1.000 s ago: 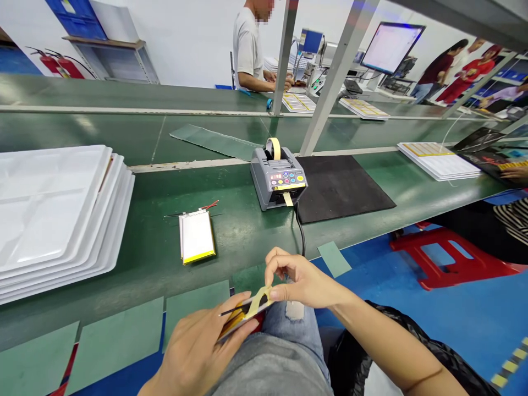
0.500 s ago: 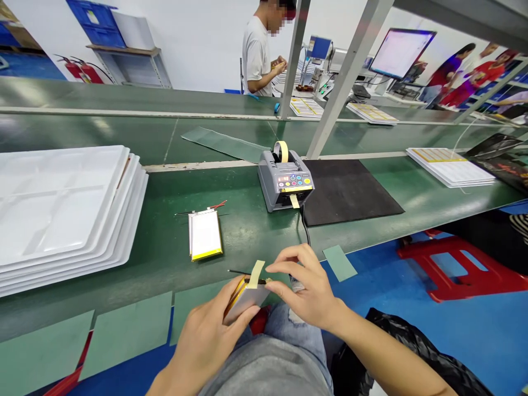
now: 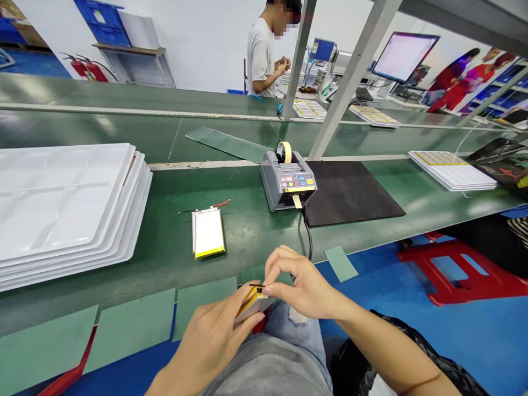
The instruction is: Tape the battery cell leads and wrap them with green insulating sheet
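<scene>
My left hand (image 3: 210, 330) is wrapped round a flat battery cell (image 3: 250, 308) with yellow edges, held above my lap. At the cell's top edge, the thumb and fingers of my right hand (image 3: 299, 283) are pinched together; whatever lies between the fingertips is too small to make out. A short dark wire shows by those fingertips. On the green bench, white battery cells (image 3: 208, 234) with a yellow end and thin red and black wires lie in front of my hands. Further right stands a grey tape dispenser (image 3: 274, 184), a strip of tape sticking out of its front.
White trays (image 3: 66, 203) are stacked at the left. A black mat (image 3: 350, 192) lies right of the dispenser, and more trays (image 3: 454, 170) beyond it. Green sheets (image 3: 132, 330) line the front edge. Across the bench a person (image 3: 262, 55) works; a red stool (image 3: 457, 269) stands at the right.
My right fingers have closed in on the cell's top edge. The tape strip that stood up there no longer shows upright. The view has shifted slightly.
</scene>
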A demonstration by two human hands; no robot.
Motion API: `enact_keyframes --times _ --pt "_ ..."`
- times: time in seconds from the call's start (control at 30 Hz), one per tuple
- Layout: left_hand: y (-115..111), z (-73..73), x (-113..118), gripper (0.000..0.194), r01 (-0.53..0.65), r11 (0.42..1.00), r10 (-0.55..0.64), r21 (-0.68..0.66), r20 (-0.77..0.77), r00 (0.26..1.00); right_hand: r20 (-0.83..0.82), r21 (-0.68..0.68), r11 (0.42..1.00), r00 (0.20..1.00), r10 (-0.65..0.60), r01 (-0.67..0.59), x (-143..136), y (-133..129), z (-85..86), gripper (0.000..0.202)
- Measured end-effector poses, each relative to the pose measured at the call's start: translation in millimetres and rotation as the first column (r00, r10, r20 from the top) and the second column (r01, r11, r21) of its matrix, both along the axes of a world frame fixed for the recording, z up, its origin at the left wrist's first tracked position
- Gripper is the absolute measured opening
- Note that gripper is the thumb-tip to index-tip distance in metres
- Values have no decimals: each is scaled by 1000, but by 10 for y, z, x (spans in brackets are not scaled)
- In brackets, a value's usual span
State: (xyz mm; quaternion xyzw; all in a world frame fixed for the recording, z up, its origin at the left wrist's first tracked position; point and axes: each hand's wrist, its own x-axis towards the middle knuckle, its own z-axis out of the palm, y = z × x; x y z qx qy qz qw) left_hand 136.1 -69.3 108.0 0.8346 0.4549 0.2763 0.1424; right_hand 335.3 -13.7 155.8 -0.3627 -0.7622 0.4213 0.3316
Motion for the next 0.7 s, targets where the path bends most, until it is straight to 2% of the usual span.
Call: enact_keyframes --times 0.1,0.13,0.27,0.43,0.6,0.7 --pt "-2 33 -1 58 -4 992 5 -126 9 1000 27 6 1000 1000 -8 8 17 6 23 7" --pt "-1 38 -3 58 1 992 0 -128 10 1000 30 4 1000 1000 -9 8 26 9 32 7" --pt "9 36 -12 43 29 1000 -29 3 20 999 17 9 1000 1000 12 -12 66 12 52 5" --pt "8 32 7 39 21 996 -20 -85 8 1000 4 12 1000 1000 3 -3 65 -34 49 10" --pt "7 -8 26 42 33 999 -33 21 16 999 -108 -154 987 994 20 -37 32 -10 33 22" --pt "15 -5 28 39 75 995 -75 64 -8 997 -162 -298 948 985 67 -113 53 46 -34 27"
